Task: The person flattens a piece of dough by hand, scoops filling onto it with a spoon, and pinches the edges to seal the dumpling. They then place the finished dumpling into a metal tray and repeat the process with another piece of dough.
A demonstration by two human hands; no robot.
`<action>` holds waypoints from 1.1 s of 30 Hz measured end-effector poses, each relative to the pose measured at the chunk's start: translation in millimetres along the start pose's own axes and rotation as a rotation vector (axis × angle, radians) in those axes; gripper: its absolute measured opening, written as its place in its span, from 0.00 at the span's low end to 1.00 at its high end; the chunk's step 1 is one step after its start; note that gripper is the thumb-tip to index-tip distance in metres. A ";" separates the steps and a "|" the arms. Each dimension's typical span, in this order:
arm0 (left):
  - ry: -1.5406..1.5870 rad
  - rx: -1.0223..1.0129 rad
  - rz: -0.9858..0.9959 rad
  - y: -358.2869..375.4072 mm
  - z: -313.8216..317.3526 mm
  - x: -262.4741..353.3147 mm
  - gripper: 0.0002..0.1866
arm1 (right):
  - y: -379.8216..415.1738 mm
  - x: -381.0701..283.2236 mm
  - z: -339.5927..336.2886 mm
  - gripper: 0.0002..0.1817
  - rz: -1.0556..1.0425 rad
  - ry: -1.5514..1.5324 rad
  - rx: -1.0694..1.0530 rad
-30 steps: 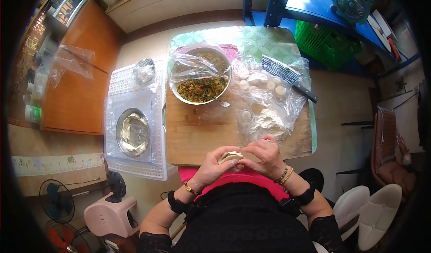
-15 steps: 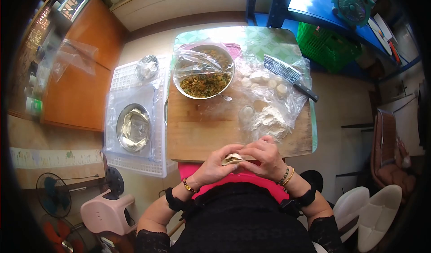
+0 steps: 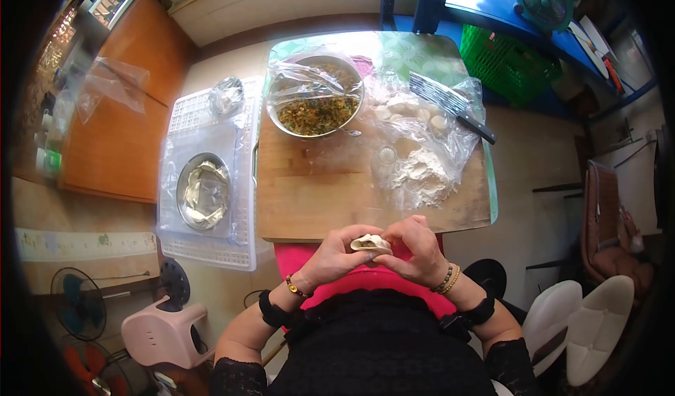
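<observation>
A small dumpling with filling showing at its opening is held between my two hands, just off the board's near edge. My left hand grips its left side with thumb and fingers. At its right end, the thumb and fingers of my right hand pinch the dough edge. Ahead lies the wooden board with a pile of flour. A metal bowl of chopped filling, partly under plastic film, stands at the back left, with a spoon at its rim.
Dough pieces lie under plastic, with a cleaver resting over them. On the left, a round pan of folded dumplings sits on a white rack. A pink stool stands lower left.
The dumpling has tilted so its opening shows more, and my right fingers have shifted to its right end. The view has moved slightly, so the table appears higher.
</observation>
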State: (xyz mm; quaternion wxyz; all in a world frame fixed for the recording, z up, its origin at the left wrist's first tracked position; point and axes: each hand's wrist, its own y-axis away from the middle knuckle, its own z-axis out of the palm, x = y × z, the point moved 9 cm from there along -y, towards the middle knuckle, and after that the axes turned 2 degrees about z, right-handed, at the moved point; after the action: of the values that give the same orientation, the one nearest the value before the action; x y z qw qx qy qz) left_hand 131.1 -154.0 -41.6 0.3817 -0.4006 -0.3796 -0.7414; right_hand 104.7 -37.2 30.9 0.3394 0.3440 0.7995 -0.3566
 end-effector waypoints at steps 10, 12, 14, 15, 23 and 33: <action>0.027 -0.052 -0.001 7.9 5.4 -1.1 0.20 | 1.6 -14.3 7.0 0.08 -0.130 0.132 0.037; 0.025 -0.034 0.033 8.6 3.0 -0.9 0.20 | 0.6 -15.0 7.9 0.08 -0.127 0.122 0.051; 0.035 -0.048 0.019 8.5 2.8 -3.5 0.20 | -0.3 -14.2 7.3 0.08 -0.123 0.114 0.065; 0.037 -0.047 0.021 8.0 2.2 -3.5 0.20 | -0.1 -12.4 9.2 0.08 -0.118 0.137 0.050; -0.017 -0.124 -0.041 4.4 3.9 -9.7 0.17 | -18.6 -18.2 3.8 0.13 -0.081 0.191 -0.011; 0.091 -0.126 -0.038 1.3 -1.9 -10.5 0.18 | -20.3 -8.8 23.7 0.08 -0.070 0.078 -0.092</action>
State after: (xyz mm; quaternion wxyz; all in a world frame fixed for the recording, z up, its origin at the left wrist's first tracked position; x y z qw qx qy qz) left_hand 135.8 -153.4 -51.2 0.3584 -0.3826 -0.3219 -0.7884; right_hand 100.3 -69.2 32.5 0.3107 0.3134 0.8393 -0.3176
